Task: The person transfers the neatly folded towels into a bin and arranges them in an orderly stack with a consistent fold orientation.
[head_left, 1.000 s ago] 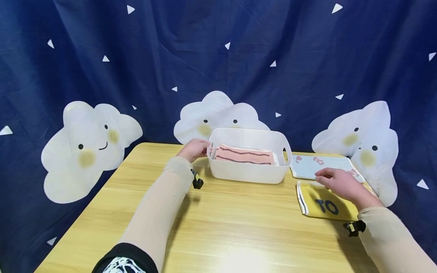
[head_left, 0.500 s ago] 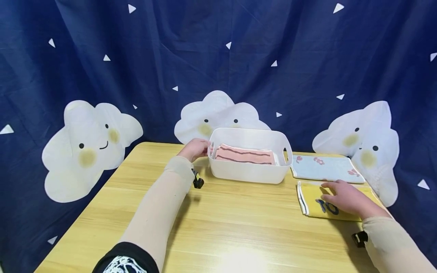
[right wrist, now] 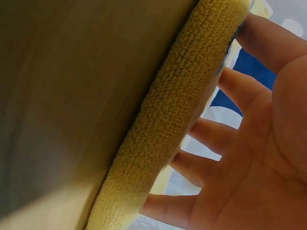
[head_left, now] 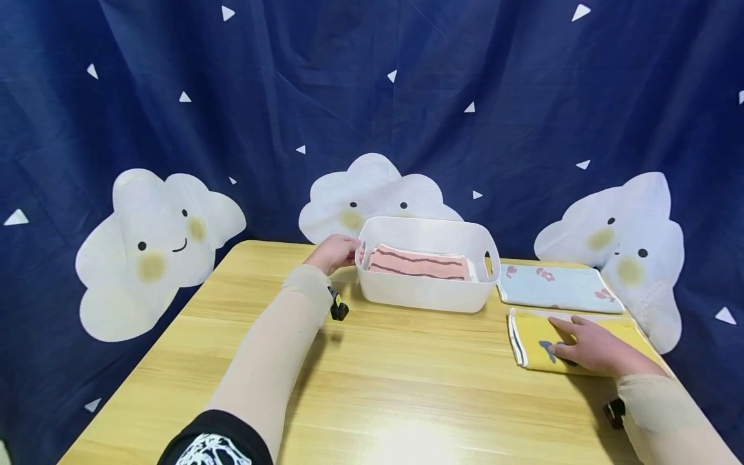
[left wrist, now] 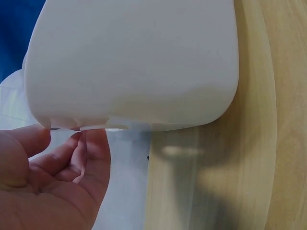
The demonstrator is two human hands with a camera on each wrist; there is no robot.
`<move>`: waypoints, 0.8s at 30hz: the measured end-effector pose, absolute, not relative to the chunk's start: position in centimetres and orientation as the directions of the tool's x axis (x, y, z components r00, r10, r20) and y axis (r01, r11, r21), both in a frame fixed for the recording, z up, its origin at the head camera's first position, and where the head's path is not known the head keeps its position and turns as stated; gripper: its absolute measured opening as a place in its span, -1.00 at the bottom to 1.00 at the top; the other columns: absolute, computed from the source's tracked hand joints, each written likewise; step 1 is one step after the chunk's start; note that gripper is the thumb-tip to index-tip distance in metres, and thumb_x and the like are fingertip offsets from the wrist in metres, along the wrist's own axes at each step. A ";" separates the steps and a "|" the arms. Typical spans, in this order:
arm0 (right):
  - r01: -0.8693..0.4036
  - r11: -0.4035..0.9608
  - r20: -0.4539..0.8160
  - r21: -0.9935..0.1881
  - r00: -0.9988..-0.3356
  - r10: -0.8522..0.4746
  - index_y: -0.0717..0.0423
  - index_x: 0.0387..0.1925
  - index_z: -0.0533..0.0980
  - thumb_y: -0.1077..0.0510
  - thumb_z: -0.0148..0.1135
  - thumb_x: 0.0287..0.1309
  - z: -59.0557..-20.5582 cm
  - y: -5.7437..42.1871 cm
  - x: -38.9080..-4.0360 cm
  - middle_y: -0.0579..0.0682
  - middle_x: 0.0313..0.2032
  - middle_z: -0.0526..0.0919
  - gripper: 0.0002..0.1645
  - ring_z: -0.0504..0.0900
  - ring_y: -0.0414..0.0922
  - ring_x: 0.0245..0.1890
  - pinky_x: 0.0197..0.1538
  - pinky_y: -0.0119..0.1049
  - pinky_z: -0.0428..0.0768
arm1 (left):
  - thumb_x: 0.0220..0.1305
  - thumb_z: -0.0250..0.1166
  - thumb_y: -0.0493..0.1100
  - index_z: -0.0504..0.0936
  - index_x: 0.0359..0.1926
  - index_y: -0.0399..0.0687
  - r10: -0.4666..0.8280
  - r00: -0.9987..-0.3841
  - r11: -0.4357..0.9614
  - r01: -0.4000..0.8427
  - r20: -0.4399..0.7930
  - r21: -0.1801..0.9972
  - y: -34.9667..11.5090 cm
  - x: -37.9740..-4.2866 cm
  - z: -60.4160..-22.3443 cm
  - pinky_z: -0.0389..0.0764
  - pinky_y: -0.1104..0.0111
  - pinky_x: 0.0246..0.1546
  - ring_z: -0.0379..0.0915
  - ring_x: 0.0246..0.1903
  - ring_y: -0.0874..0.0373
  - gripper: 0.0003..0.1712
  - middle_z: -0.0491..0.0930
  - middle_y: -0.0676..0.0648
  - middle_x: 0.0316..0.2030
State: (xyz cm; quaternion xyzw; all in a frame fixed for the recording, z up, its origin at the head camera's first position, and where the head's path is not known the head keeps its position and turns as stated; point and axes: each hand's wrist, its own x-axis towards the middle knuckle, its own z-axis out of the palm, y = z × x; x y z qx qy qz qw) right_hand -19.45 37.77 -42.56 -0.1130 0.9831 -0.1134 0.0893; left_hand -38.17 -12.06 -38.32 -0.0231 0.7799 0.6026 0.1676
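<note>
- Basket [head_left: 421,294], white and slightly see-through, stands upright on the wooden table [head_left: 407,387], toward its far edge; its walls curve at the corners, and each short end has a handle slot.
- Inside it lies one pink towel [head_left: 415,263] with dark wavy stripes and a pale border, flat along the basket's length and well below the rim.
- Left hand [head_left: 334,253] grasps the basket at its left end: thumb and curled fingers pinch the rim by the handle slot, as the left wrist view shows from close by. How far the fingertips pass through the slot is hard to tell.
- Right hand [head_left: 595,349] is unclenched, its fingers spread and its fingertips touching the top of a yellow towel [head_left: 533,336]; nothing is gripped.
- That yellow towel lies folded on the table outside the basket, to its right and nearer the person; the hand covers part of its dark blue lettering. In the right wrist view its thick folded edge shows looped pile.
- A light blue towel [head_left: 558,286] with pink flowers, also folded flat, lies just beyond the yellow one and just beside the basket's right end.
- Behind the table hangs a navy curtain [head_left: 349,77] with white triangles and smiling clouds.
</note>
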 end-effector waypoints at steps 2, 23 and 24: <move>-0.203 0.951 -0.155 -0.234 -0.958 -0.243 0.26 0.29 0.25 -0.31 0.17 0.09 -42.6 37.8 -19.5 0.68 0.12 0.14 -0.05 0.25 0.56 0.04 -0.05 0.32 0.31 | 0.43 0.01 -0.14 0.41 0.21 -0.28 0.161 -0.944 0.266 -0.240 -0.288 0.934 -12.1 -38.2 -38.4 0.51 0.27 -0.04 0.49 -0.10 0.05 -0.57 0.51 -0.23 0.01; -0.262 0.946 -0.107 -0.193 -0.952 -0.286 0.17 0.26 0.33 -0.34 0.19 0.04 -42.7 35.8 -19.1 0.59 0.10 0.27 -0.09 0.32 0.50 0.03 -0.06 0.29 0.35 | 0.43 0.02 -0.12 0.43 0.19 -0.25 0.156 -0.943 0.271 -0.244 -0.293 0.931 -12.1 -38.3 -38.4 0.47 0.22 0.02 0.46 0.00 -0.02 -0.58 0.50 -0.22 0.02; -0.266 0.945 -0.102 -0.192 -0.952 -0.288 0.16 0.26 0.34 -0.33 0.20 0.04 -42.7 35.7 -19.0 0.59 0.10 0.27 -0.10 0.32 0.50 0.03 -0.06 0.29 0.35 | 0.43 0.02 -0.12 0.43 0.19 -0.26 0.157 -0.943 0.272 -0.245 -0.294 0.931 -12.1 -38.3 -38.4 0.46 0.21 0.03 0.45 0.01 -0.03 -0.58 0.50 -0.22 0.02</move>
